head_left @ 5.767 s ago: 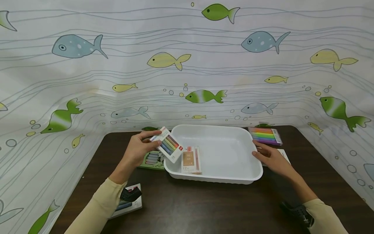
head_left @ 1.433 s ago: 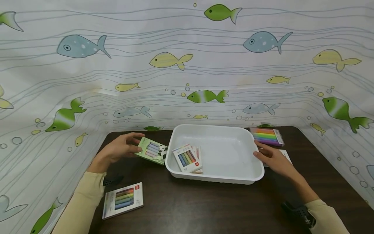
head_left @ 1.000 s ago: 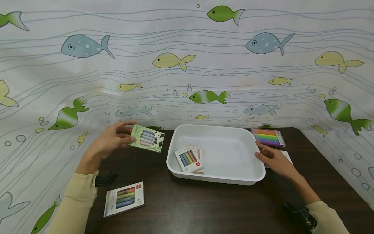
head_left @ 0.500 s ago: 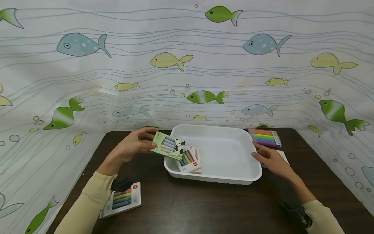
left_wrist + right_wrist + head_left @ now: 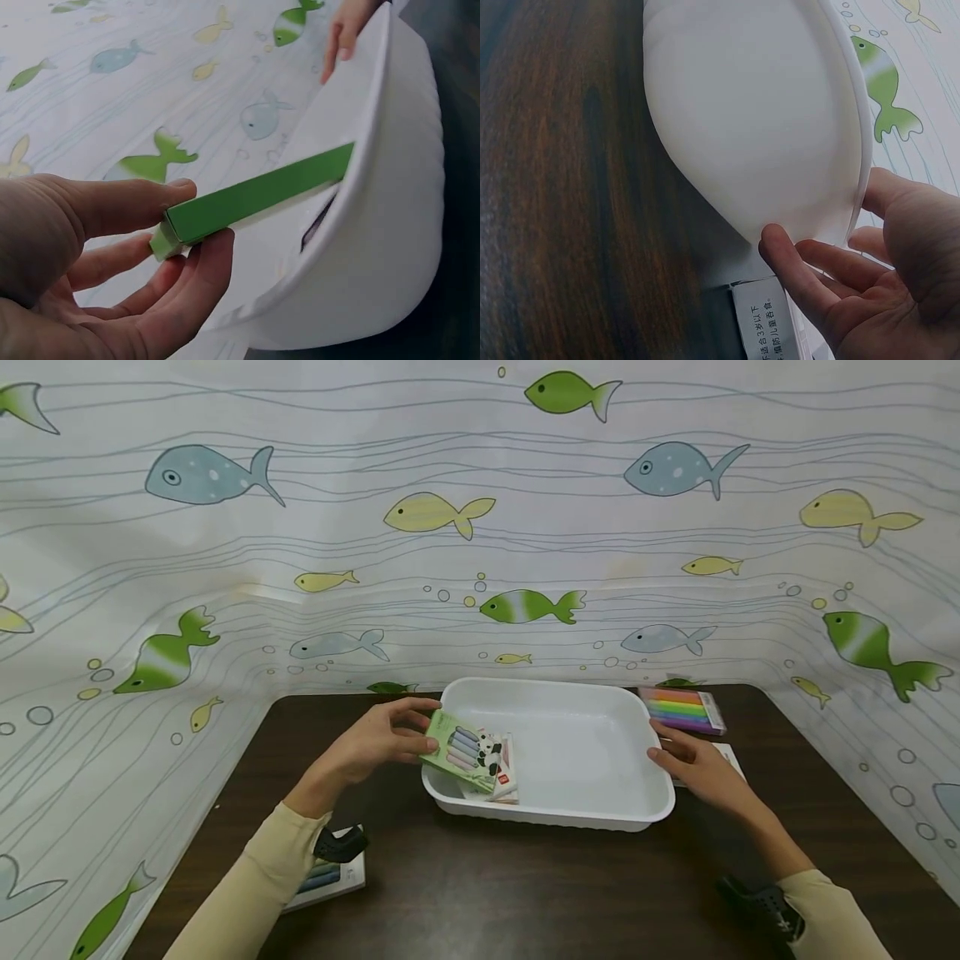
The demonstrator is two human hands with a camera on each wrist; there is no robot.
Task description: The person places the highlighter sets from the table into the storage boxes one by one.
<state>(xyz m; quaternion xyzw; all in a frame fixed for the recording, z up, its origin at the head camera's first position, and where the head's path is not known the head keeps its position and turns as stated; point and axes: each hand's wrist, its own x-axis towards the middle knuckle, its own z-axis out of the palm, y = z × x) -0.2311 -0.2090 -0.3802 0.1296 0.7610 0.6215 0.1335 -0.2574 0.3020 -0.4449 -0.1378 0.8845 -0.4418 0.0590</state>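
Observation:
My left hand [image 5: 378,739] pinches the left end of a green box of pastel pens [image 5: 463,752] with a panda on it, thumb on one side and fingers on the other. The box slants over the left rim of a white plastic tray [image 5: 592,814], overlapping two boxes inside: a white box [image 5: 506,782] with a red logo and a paler pack beneath it. My right hand [image 5: 697,768] holds the tray's right end, one fingertip against the outer wall in the right wrist view and others at the rim.
A white box of coloured sticks [image 5: 333,883] lies front left, partly under my left wrist. Behind my right hand lies a clear pack of rainbow-coloured pens [image 5: 682,708]. Another white box [image 5: 763,319] sits close to the tray's right end. A fish-patterned sheet [image 5: 480,552] borders the dark table.
The white box with the red logo went into the tray. My left hand then picked up the green box from the table's left and brought it right, over the tray. My right hand stayed put.

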